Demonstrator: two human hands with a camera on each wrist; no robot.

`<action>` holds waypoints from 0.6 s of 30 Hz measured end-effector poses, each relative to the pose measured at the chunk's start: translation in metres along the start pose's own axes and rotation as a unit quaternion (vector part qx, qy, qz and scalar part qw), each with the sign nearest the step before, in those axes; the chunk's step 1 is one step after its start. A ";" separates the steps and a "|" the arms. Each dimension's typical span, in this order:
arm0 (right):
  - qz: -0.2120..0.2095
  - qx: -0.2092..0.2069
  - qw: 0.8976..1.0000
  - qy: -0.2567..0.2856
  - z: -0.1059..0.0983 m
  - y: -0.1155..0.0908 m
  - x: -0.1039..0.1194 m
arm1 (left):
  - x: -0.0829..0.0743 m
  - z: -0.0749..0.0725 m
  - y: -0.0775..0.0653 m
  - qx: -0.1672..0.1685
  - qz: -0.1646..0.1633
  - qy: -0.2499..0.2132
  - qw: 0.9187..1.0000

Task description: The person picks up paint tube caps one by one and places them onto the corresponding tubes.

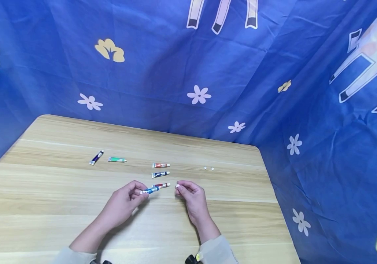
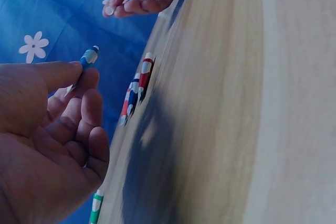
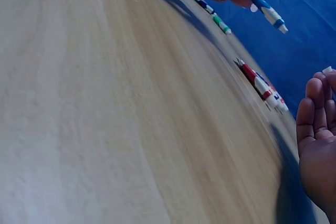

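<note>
My left hand (image 1: 122, 203) pinches a blue paint tube (image 1: 150, 190) between thumb and index finger, raised over the table. Its narrow pale tip (image 3: 283, 28) points toward my right hand. A small white cap (image 1: 177, 186) is pinched in the fingertips of my right hand (image 1: 193, 201), a short gap from the tube. Behind the blue tube, and partly covered by it in the head view, lies a dark red paint tube (image 1: 165, 185). Beyond that are a dark blue paint tube (image 1: 160, 174) and an orange-red one (image 1: 161, 165), roughly parallel.
Farther left on the wooden table (image 1: 59, 183) lie a green paint tube (image 1: 117, 159) and a purple one (image 1: 96, 157). Two small white caps (image 1: 212, 168) sit to the right of the tubes. Blue patterned cloth (image 1: 162, 80) hangs behind the table and along its sides.
</note>
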State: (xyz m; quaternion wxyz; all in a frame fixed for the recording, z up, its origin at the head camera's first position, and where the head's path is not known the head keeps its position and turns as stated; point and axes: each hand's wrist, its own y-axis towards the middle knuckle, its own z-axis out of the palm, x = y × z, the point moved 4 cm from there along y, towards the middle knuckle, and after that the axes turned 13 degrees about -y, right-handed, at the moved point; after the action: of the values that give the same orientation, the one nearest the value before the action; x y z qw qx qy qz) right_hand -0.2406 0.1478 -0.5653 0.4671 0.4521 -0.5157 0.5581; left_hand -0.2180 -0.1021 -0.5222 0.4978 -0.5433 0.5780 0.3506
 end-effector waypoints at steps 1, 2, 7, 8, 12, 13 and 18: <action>0.001 0.001 1.000 -0.005 0.001 0.000 0.000 | -0.001 0.001 0.000 0.001 0.000 -0.001 1.000; 0.001 0.003 1.000 -0.009 0.002 -0.001 0.000 | -0.001 0.002 -0.001 0.001 0.001 0.000 1.000; 0.002 0.008 1.000 -0.022 0.008 -0.002 0.001 | -0.004 0.007 0.000 0.007 0.000 -0.016 1.000; 0.002 0.009 1.000 -0.026 0.009 -0.003 0.002 | -0.004 0.008 0.000 0.008 0.001 -0.018 1.000; 0.003 0.010 0.999 -0.042 0.013 -0.004 0.003 | -0.007 0.010 0.001 0.012 0.002 -0.020 1.000; 0.003 0.011 0.999 -0.046 0.013 -0.004 0.002 | -0.007 0.010 0.001 0.012 0.003 -0.018 1.000; 0.003 0.018 0.998 -0.058 0.018 -0.005 0.002 | -0.010 0.012 0.001 0.015 0.004 -0.014 1.000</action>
State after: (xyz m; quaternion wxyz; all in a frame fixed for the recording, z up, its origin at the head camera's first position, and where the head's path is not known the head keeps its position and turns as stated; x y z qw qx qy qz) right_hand -0.2354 0.1304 -0.5610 0.4266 0.4905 -0.5329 0.5417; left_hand -0.2171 -0.0882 -0.5161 0.5127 -0.5285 0.5784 0.3512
